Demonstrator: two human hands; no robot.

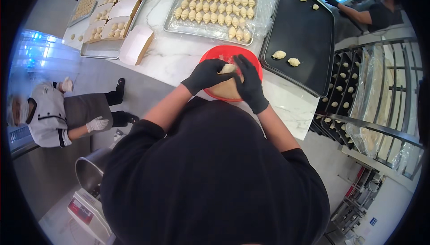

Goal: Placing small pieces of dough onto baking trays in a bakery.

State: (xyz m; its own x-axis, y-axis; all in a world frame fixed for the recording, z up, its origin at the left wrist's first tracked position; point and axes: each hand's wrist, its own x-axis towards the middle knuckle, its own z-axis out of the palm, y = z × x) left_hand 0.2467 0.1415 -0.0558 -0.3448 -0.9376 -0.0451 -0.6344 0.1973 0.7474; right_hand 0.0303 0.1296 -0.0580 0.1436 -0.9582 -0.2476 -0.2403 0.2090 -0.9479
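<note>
Over a red bowl [254,60] on the counter in front of me, both my black-gloved hands meet around a small pale piece of dough [228,69]. My left hand [205,75] has its fingers closed on the dough. My right hand [251,86] is beside it, fingers stretched out and thumb near the dough. A tan, grainy-looking filling shows in the bowl. To the right lies a black baking tray [300,30] with several coated dough pieces [294,62]. Beyond the bowl, a metal tray [180,26] carries rows of crescent-shaped rolls [214,8].
Boxes of dough balls [117,26] and an empty-looking carton [135,45] stand at the counter's left. At right is a rack [385,130] beside loaded trays. A person in an apron [87,112] stands left; another person [380,16] works far right. A scale [87,218] is lower left.
</note>
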